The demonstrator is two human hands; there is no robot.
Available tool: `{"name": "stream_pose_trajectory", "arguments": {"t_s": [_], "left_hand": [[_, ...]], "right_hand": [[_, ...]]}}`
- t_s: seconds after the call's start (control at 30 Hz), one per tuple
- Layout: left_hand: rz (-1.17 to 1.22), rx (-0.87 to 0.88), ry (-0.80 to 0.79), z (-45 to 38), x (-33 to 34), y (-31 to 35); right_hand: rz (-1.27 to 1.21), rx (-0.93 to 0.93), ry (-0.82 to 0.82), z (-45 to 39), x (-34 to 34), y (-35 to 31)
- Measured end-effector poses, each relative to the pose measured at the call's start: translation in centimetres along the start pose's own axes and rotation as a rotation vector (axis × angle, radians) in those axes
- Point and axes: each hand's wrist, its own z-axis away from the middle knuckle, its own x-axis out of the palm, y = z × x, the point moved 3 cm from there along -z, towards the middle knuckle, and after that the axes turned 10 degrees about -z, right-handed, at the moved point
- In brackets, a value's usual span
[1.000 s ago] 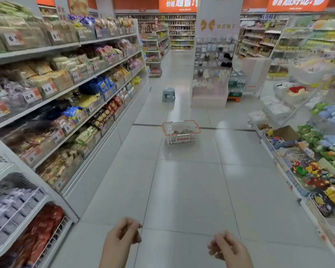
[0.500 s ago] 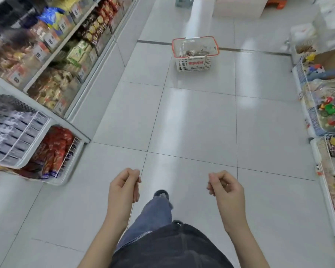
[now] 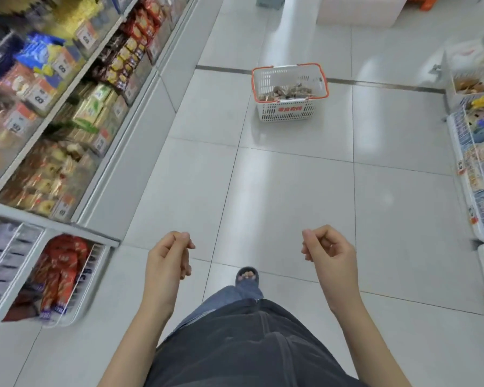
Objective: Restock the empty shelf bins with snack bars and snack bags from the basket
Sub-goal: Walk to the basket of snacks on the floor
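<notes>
Two hands hang low in the foreground, both holding nothing: the left hand and the right hand each show loosely curled, idle fingers, thumb resting near the forefinger. Between them a foot in a dark open-toed slipper steps forward on the white tiled floor.

To the left, wire bins at the shelf end carry red snack bags, and the long shelf beyond is stocked with blurred packets behind price tags.

Ahead, well apart from the hands, the basket stands upright on the floor just beside a dark floor seam — white slotted walls, orange rim, a red label on its near wall, and a shallow layer of brownish snack packets inside. Its long axis runs left to right across the aisle, a long side facing the camera.

Compared with half a second ago, the basket sits lower and larger in view, the hands are held slightly higher — and the slippered foot reaches further forward.
</notes>
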Motion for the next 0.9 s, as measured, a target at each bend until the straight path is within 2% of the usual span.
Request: {"name": "stream_pose_trajectory", "arguments": {"t_s": [0.23, 0.37, 0.57, 0.77, 0.9], "left_hand": [[0.037, 0.138, -0.210, -16.1, 11.2, 14.3], [0.043, 0.174, -0.252, -24.8, 17.7, 19.9], [0.031, 0.101, -0.165, -36.7, 23.7, 26.9], [0.046, 0.004, 0.032, -46.4, 24.9, 31.2], [0.044, -0.039, 0.076, -55.0, 27.4, 34.2]], "right_hand": [[0.038, 0.036, 0.215, -11.8, -1.3, -3.7], [0.069, 0.042, 0.273, -21.3, -2.1, -5.3], [0.058, 0.016, 0.173, -41.1, -0.9, -11.3], [0.079, -0.016, -0.022, -60.2, 4.9, -17.2], [0.072, -0.026, -0.044, -70.7, 8.6, -18.0]]}}
